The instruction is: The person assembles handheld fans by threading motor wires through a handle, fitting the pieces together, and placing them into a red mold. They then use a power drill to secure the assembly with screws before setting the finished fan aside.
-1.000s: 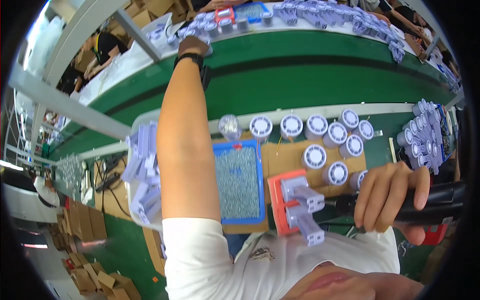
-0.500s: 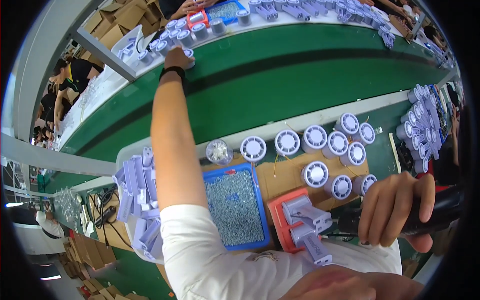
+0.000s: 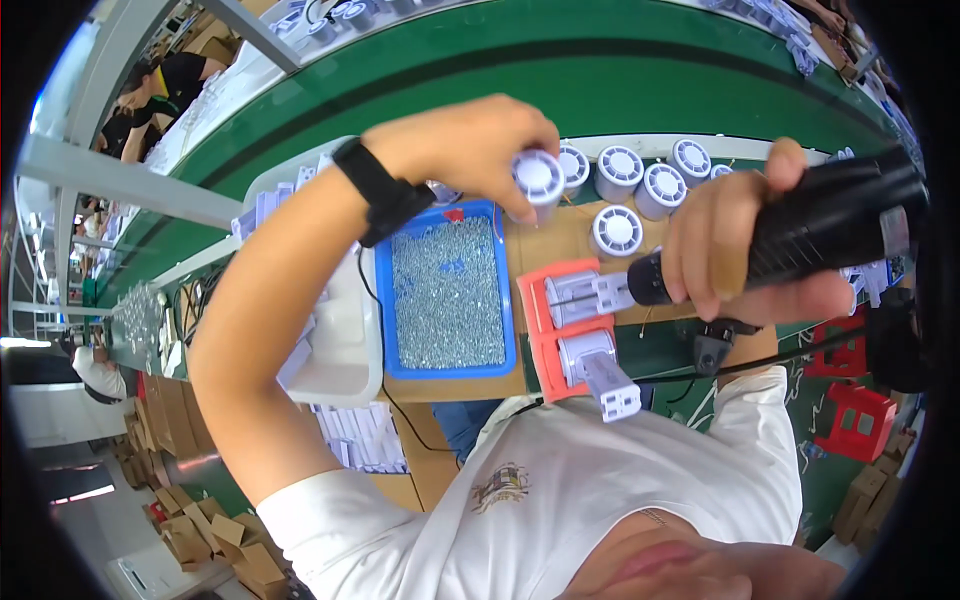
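My left hand (image 3: 480,150), with a black band on its wrist, curls its fingers around a pale lavender cylinder (image 3: 538,176) with a slotted round top. My right hand (image 3: 735,240) grips a black electric screwdriver (image 3: 825,225), lying sideways with its nose to the left. The driver's nose meets the end of a lavender handled part (image 3: 573,300) set in a red-orange fixture (image 3: 537,335). A second lavender handled part (image 3: 600,375) rests in the same fixture, nearer to me. Left of the fixture, a blue tray (image 3: 383,300) holds a mass of small silvery screws.
More slotted cylinders (image 3: 618,230) stand on cardboard beyond the fixture. A white bin (image 3: 345,350) with lavender pieces sits left of the tray. The green conveyor (image 3: 450,85) runs across behind. Black cable (image 3: 680,376) trails near the driver. Red plastic crates (image 3: 858,425) stand at right.
My left hand has come back from the conveyor's far side to the near cylinders and now holds one. The screwdriver's nose has moved onto the far part in the fixture. The view has shifted.
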`<move>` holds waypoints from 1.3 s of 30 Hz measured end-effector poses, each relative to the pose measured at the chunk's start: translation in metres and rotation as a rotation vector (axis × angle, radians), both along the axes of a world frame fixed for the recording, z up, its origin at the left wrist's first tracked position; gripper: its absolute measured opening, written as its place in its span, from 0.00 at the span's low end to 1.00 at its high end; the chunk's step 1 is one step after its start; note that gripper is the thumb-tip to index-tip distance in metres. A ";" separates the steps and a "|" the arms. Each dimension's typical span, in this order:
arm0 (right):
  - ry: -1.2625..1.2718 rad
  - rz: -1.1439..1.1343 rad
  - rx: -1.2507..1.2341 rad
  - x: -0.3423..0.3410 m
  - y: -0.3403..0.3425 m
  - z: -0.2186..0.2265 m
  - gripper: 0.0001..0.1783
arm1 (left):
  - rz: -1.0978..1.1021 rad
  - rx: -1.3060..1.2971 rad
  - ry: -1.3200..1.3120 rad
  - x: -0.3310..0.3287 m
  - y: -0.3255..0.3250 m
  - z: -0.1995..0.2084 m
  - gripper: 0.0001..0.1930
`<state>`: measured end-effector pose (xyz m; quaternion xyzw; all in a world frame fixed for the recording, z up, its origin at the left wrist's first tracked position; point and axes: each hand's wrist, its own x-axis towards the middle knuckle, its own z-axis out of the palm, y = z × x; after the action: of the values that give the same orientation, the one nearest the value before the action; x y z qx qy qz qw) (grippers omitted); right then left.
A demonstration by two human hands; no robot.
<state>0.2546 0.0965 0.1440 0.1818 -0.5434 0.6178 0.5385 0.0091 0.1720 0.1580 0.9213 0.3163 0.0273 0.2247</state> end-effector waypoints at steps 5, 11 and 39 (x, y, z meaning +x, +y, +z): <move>0.023 -0.055 -0.040 0.003 -0.034 0.001 0.49 | -0.007 0.050 0.088 0.028 -0.066 -0.037 0.27; -0.057 -0.167 -0.124 0.014 -0.057 0.003 0.52 | 0.202 0.227 0.044 0.027 -0.111 -0.016 0.17; -0.095 0.167 0.239 0.001 -0.018 -0.005 0.48 | 1.012 -0.144 -0.907 -0.001 -0.242 -0.130 0.05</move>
<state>0.2559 0.0790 0.1393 0.2596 -0.6210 0.5992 0.4334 0.0084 -0.0697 0.0278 0.5403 0.5835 0.4912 0.3554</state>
